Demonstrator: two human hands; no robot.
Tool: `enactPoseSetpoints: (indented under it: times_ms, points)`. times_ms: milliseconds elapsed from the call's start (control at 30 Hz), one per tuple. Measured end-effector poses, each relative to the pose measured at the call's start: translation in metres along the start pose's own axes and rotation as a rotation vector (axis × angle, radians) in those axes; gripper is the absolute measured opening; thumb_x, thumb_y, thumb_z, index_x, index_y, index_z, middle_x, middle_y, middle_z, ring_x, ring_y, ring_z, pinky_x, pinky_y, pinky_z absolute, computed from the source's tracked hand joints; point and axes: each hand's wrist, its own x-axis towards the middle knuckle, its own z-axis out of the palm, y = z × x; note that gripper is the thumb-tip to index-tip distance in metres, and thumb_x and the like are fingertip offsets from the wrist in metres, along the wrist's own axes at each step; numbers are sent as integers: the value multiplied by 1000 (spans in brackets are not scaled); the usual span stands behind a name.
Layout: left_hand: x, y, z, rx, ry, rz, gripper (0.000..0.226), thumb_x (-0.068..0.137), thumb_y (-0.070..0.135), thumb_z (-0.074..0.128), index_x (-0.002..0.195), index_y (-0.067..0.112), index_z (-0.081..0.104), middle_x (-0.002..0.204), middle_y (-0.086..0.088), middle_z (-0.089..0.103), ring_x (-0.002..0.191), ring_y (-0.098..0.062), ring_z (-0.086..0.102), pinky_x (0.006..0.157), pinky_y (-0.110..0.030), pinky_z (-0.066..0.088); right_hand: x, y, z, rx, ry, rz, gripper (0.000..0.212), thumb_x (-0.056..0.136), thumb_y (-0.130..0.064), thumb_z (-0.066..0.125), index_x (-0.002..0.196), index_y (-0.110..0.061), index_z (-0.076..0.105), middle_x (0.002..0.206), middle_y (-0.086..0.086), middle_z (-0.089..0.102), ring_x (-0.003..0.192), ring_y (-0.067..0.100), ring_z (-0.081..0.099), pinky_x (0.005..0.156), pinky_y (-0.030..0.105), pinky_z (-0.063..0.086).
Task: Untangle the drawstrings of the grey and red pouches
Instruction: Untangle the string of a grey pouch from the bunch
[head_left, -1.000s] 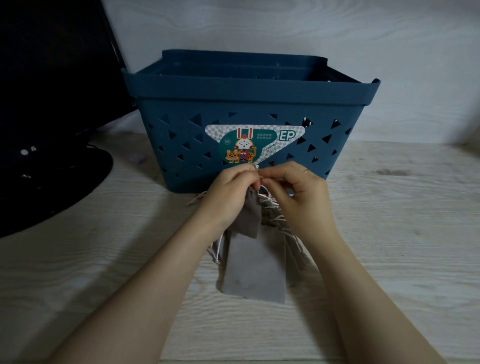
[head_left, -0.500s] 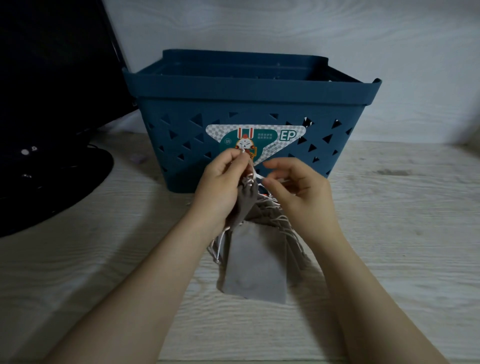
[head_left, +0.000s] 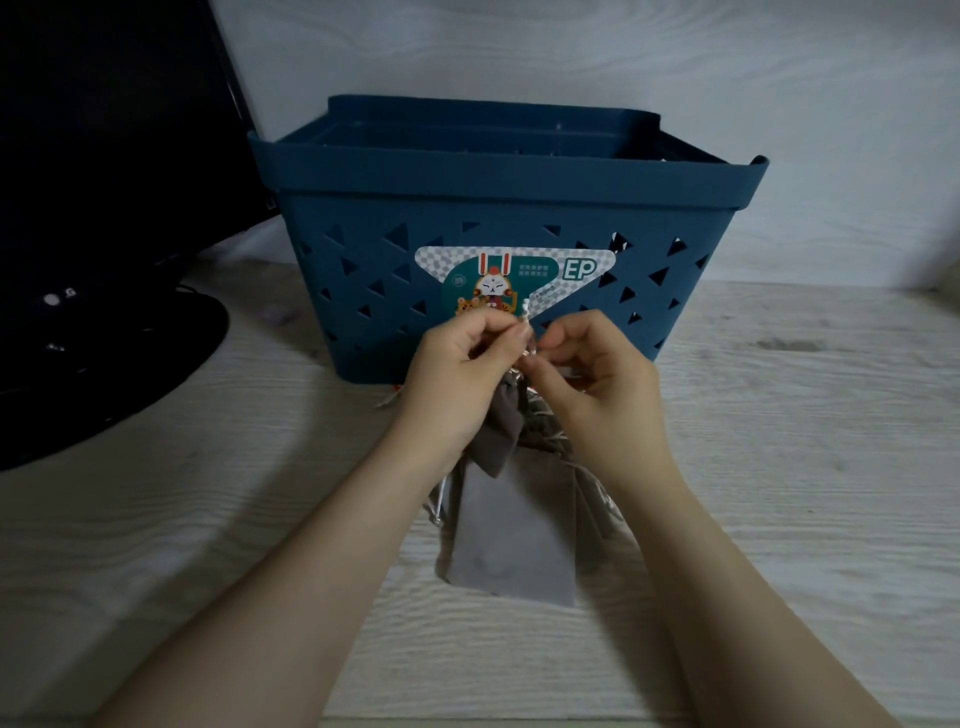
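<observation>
Several grey pouches (head_left: 514, 535) lie in a heap on the pale wooden table, their white drawstrings (head_left: 550, 441) tangled over them. My left hand (head_left: 457, 379) pinches a white drawstring end (head_left: 525, 312) that sticks up above the fingertips, and a small grey pouch (head_left: 501, 431) hangs below this hand. My right hand (head_left: 597, 384) pinches the same cord just beside the left fingertips. Only a tiny red bit (head_left: 396, 387) shows by the basket's foot; no red pouch is plainly visible.
A dark blue perforated basket (head_left: 363, 208) with a cartoon sticker stands right behind my hands. A black monitor and its round stand (head_left: 104, 353) fill the left side. A white wall closes the back.
My hands came together again at the cord after the right one had drawn back a little. The left hand lifted the drawstring end higher, with the small grey pouch hanging from it.
</observation>
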Motion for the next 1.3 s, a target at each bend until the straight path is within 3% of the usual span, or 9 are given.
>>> enactPoseSetpoints:
  times_ms: [100,200,400,600,733,867,1100,1200,1300]
  points:
    - [0,3,2,-134,26,-106,15,87,8,61,91,21,56,76,-1,66,73,-11,60,74,-27,47,1,3,-2,-43,53,31,18,82,-6,68,81,-24,62,73,-12,65,69,3,63,68,22,51]
    - [-1,5,0,-137,-53,-91,32,83,2,64,102,21,48,76,0,66,73,-14,60,77,-31,48,3,5,-4,-87,118,51,15,82,-6,67,81,-21,66,72,-16,65,68,-1,63,69,21,52]
    - [1,-1,-1,115,-73,83,36,77,2,68,90,30,49,71,11,64,70,-8,58,71,-20,43,4,5,-3,-171,129,24,13,82,-7,68,89,-17,65,76,-19,64,75,-3,64,68,14,51]
    - [0,0,-1,251,-19,208,26,71,15,62,80,34,47,71,17,64,67,-16,60,64,-33,46,1,5,-2,-369,135,-196,10,81,-11,63,85,-12,72,74,-7,70,67,9,65,61,26,52]
    - [-1,-1,-1,285,12,268,22,72,13,61,69,30,47,67,12,59,65,-10,57,61,-28,43,0,3,-1,-407,152,-189,12,81,-10,63,90,-12,70,78,-7,70,71,10,64,63,30,51]
    - [-1,-1,0,272,-19,270,19,74,13,58,74,32,54,69,17,59,65,-1,56,61,-20,43,0,1,-2,-384,153,-164,7,82,-13,63,89,-14,66,77,-9,68,71,15,67,61,41,55]
    - [-2,0,-3,420,0,356,15,75,3,60,78,17,55,73,15,56,68,5,53,62,-6,37,3,4,-4,-531,97,-319,24,85,-20,50,90,-11,72,76,5,69,61,24,64,49,38,52]
    - [-2,2,-4,510,17,422,12,77,3,61,82,11,54,76,7,58,74,-7,55,63,-11,39,3,3,-4,-603,67,-305,27,85,-23,46,87,-7,68,75,7,66,61,26,62,50,37,51]
    - [-2,1,-4,627,50,521,7,78,13,55,84,10,53,81,10,53,79,-10,51,71,-25,39,2,-1,-3,-417,4,-140,12,88,-15,53,83,-10,62,68,-4,61,65,11,59,56,24,47]
